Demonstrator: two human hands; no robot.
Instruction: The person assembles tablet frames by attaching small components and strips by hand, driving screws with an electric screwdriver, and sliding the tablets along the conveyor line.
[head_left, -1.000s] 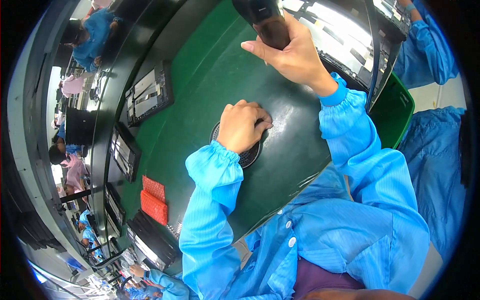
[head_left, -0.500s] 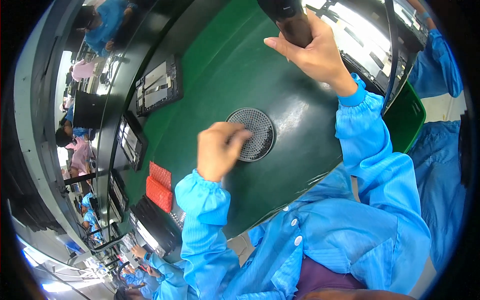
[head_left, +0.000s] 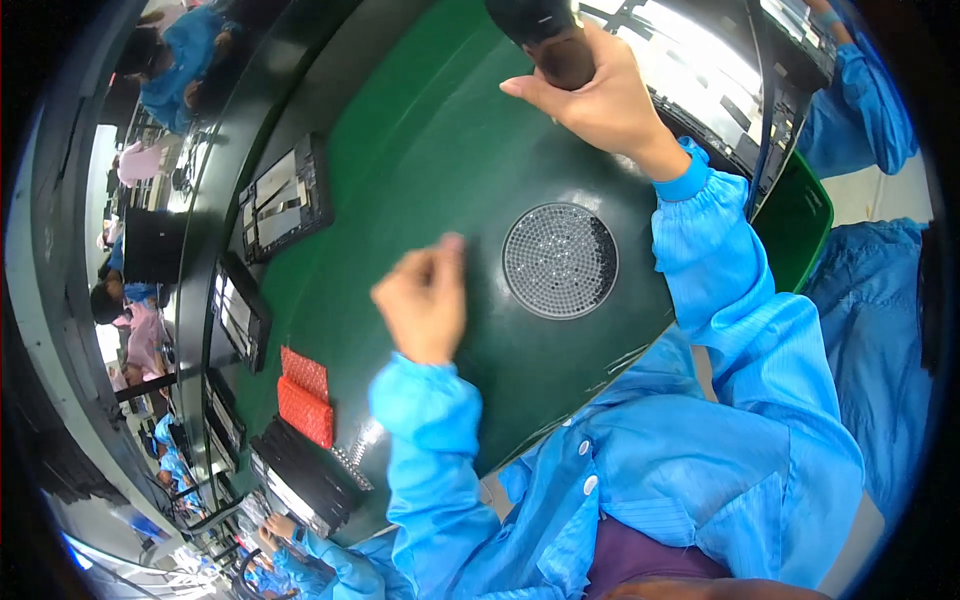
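Observation:
Up near the top edge my right hand (head_left: 612, 98) is wrapped round a thick black tool (head_left: 535, 30) that looks like an electric screwdriver; its tip does not show. My left hand (head_left: 425, 305), slightly blurred, is raised over the green mat, left of a round screw tray (head_left: 512, 262) and apart from it. Its fingers are curled in a pinch; whatever they hold is hidden or too small to see. The grey tray is full of little holes, and dark, tiny screws gather along its right side.
Opened flat devices (head_left: 285, 198) stand along the far left edge of the green mat (head_left: 400, 165). Red bubble-wrap pouches (head_left: 305, 408) and a stack of black strips (head_left: 310, 465) lie at lower left. A bright opened panel (head_left: 690, 60) and a green bin (head_left: 800, 225) are at right.
My left hand has moved off the tray, leftward relative to it, still pinched. The tray is now fully uncovered. My right hand keeps its hold on the tool; the whole view has shifted slightly.

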